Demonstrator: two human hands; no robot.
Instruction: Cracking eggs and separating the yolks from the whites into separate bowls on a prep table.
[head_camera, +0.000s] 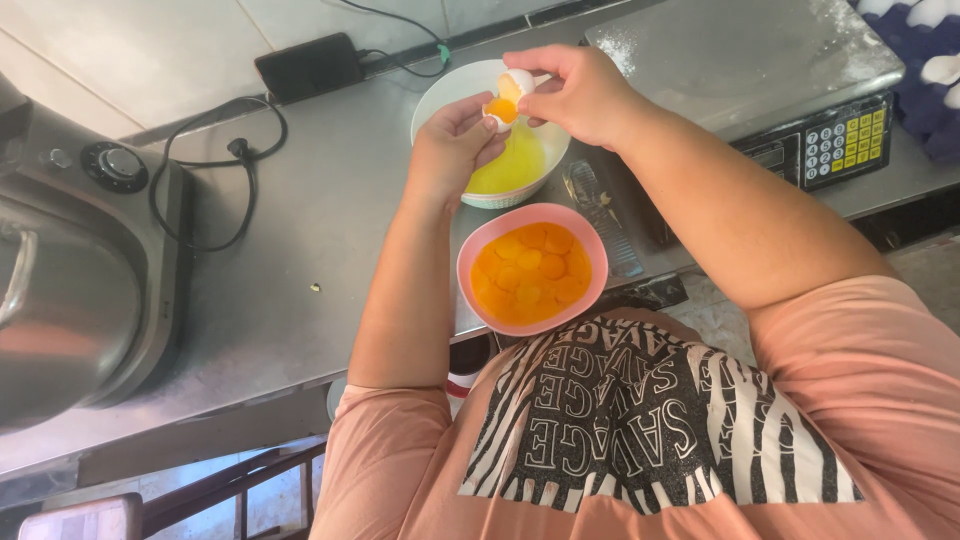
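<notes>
My left hand (447, 152) holds a cracked eggshell half (499, 112) with an orange yolk in it. My right hand (572, 92) holds the other shell half (518, 82) just above it, and the two shells touch. Both hands are over a white bowl (446, 92) that contains pale yellow egg white. Closer to me, right below that bowl, a pink bowl (592, 250) holds several orange yolks. Both bowls stand on a steel counter (300, 270).
A large steel mixer (70, 290) fills the left side. A weighing scale (760, 60) with a keypad sits at the upper right, with a tray of white eggs (925, 60) beyond it. A black phone (308, 66) and cables lie at the back. A metal utensil (598, 210) lies beside the bowls.
</notes>
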